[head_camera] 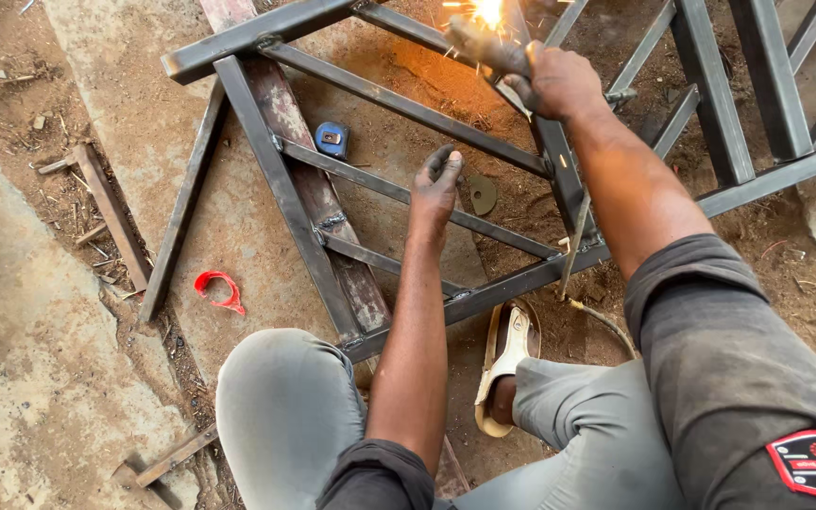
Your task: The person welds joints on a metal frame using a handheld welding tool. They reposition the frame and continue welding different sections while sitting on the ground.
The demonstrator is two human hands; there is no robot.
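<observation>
1. Steel frame (370, 94) of welded bars lies flat on dirt, directly under both hands.
2. Left hand (436, 184) rests on a diagonal bar, fingers curled loosely together.
3. Right hand (559, 80) grips a welding holder (488, 47); sparks (488, 11) flare just beyond its fingertips.

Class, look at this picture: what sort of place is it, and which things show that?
Probably an outdoor welding yard: a steel frame lies on bare dirt, sparks fly by the right hand, and a tape measure sits nearby.
</observation>
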